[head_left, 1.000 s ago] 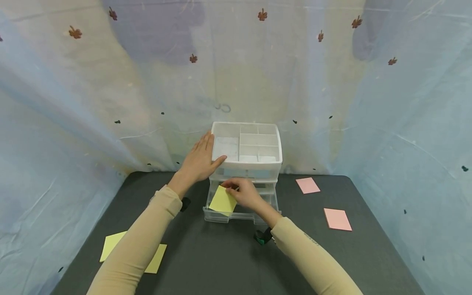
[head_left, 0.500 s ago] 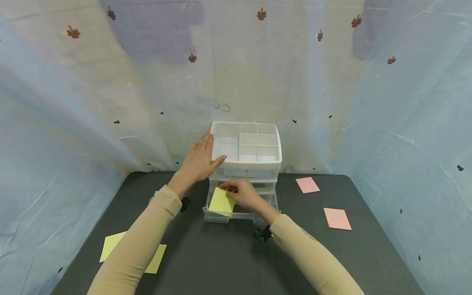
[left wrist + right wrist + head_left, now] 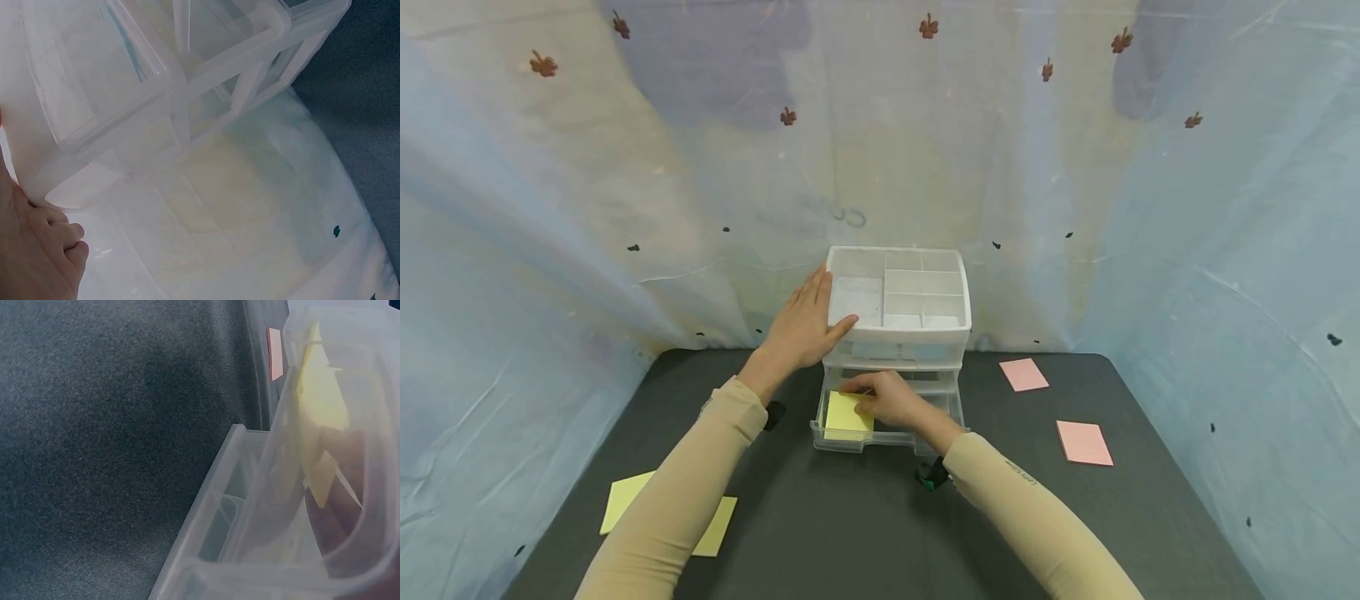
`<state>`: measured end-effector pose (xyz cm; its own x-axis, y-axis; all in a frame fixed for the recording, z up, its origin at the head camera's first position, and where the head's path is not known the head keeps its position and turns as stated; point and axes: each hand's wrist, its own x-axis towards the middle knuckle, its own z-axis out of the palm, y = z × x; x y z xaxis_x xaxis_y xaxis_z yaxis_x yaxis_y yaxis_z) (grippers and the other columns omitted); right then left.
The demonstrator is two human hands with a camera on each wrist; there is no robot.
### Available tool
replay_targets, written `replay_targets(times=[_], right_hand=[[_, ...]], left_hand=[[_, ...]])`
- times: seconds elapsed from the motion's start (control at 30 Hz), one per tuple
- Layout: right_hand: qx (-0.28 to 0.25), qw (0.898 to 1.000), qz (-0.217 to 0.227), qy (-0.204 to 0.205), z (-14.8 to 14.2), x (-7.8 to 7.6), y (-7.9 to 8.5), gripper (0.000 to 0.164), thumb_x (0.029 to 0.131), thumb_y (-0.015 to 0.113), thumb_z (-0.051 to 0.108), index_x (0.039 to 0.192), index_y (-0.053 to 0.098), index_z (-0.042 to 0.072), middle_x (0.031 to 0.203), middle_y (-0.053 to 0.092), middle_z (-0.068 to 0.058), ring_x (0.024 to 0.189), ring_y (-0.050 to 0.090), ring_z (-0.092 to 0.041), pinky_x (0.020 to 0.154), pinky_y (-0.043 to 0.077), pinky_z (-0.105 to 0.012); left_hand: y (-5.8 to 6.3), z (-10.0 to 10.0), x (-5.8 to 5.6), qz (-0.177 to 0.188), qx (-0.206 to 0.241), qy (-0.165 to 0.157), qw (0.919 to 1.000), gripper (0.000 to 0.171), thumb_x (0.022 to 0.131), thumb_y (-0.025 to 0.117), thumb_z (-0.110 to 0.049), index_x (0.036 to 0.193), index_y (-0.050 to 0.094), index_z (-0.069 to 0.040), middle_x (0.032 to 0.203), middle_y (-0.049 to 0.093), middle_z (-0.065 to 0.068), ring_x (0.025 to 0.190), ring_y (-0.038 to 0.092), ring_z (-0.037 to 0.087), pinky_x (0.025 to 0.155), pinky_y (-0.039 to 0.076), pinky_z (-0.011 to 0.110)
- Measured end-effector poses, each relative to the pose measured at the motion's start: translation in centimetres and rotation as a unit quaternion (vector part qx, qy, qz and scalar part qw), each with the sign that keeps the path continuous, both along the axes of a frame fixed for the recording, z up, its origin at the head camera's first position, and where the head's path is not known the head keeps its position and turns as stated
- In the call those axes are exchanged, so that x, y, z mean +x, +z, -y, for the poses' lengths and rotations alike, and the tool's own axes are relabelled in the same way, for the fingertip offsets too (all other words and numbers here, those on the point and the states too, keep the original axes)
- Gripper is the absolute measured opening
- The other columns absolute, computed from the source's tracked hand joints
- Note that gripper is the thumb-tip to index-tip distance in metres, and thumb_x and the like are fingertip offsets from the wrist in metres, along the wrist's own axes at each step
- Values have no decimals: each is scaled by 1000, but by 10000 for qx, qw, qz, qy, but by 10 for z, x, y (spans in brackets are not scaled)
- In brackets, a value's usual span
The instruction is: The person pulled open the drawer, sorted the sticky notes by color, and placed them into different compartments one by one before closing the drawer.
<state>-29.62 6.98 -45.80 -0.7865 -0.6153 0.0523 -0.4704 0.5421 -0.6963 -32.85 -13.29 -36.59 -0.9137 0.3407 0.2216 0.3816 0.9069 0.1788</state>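
A small white organizer (image 3: 901, 336) with a divided top tray stands at the back of the table, its lower clear drawer (image 3: 842, 445) pulled out. My left hand (image 3: 801, 330) rests against the organizer's upper left side, fingers straight and thumb over the front rim; in the left wrist view the knuckles lie beside the white frame. With thumb and fingers my right hand (image 3: 895, 402) pinches the upper right edge of a yellow sticky note pad (image 3: 847, 415) in the drawer's left part. Through the clear wall, the right wrist view shows the yellow pad (image 3: 320, 403) with fingers behind it.
Two pink sticky note pads (image 3: 1024, 375) lie on the dark table (image 3: 850, 525) to the right. More yellow sticky notes (image 3: 715, 527) lie at the front left, partly under the left forearm. A patterned curtain (image 3: 895, 150) hangs close behind and at both sides.
My right hand has lowered the yellow pad into the drawer and turned it from tilted to nearly straight. My left hand stays on the organizer.
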Motion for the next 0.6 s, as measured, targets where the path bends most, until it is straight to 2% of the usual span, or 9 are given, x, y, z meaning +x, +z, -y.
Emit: replay_targets(times=[0.17, 0.4, 0.6], right_hand=[[123, 9999, -69, 53, 0, 1, 2, 40, 98, 72, 3, 137, 70, 13, 129, 72, -8, 115, 69, -25, 95, 59, -38], [347, 9992, -173, 72, -1, 1, 1, 42, 97, 75, 8, 137, 70, 16, 128, 72, -8, 111, 70, -24, 92, 60, -35], [460, 9985, -216, 192, -1, 1, 0, 44, 98, 75, 10, 140, 68, 17, 138, 68, -6, 120, 67, -24, 97, 58, -38]], left_hand=[[1, -1, 0, -12, 5, 19, 10000, 94, 107, 38, -63, 166, -1, -1, 174, -8, 15, 161, 1, 32, 130, 11, 51], [0, -1, -1, -74, 1, -25, 10000, 94, 107, 36, -64, 166, 0, 0, 174, -8, 15, 161, 3, 34, 129, 12, 52], [-1, 0, -1, -34, 59, 10, 10000, 96, 107, 36, -65, 166, -1, 0, 174, -8, 15, 161, 1, 32, 130, 11, 52]])
